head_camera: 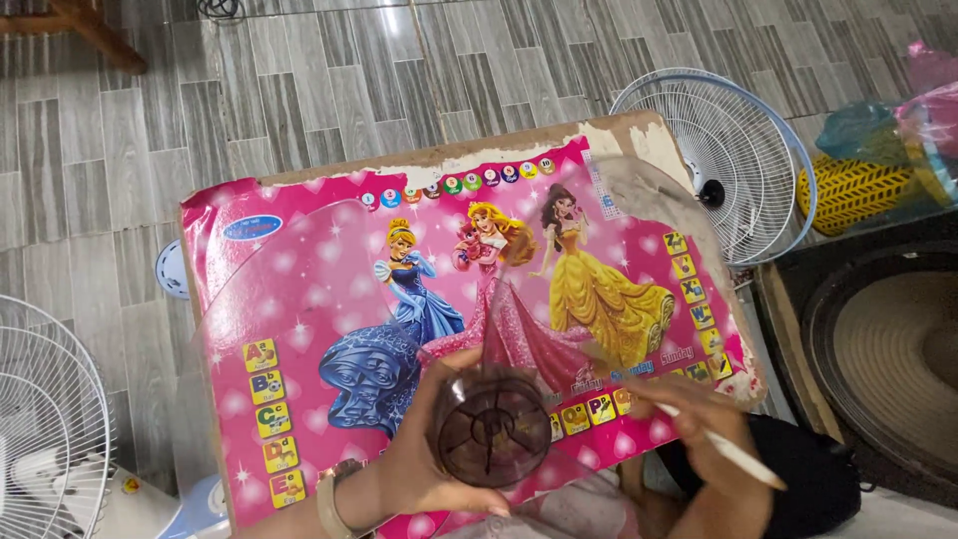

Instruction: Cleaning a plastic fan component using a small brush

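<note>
The left hand [419, 464] grips the hub [491, 434] of a clear fan blade [299, 299], fingers wrapped around it, above the pink board [299, 419]. Just right, the right hand [689, 419] pinches a white stick [733, 454], which slants near-right, away from the hub.

We see a bright pink board [299, 289] scattered with pale hearts, printed with three princess figures gowned in blue, pink and yellow, and edged with small yellow-green letter tiles; its torn top border shows white and brown. The fan blade hub [489, 427] is smoky, see-through brown. The slim stick [723, 446] is white. The floor [299, 90] bears grey plank-patterned tiles. Both fan grilles [743, 150] are white wire. A yellow item with black chevrons [853, 195] sits at right.
</note>
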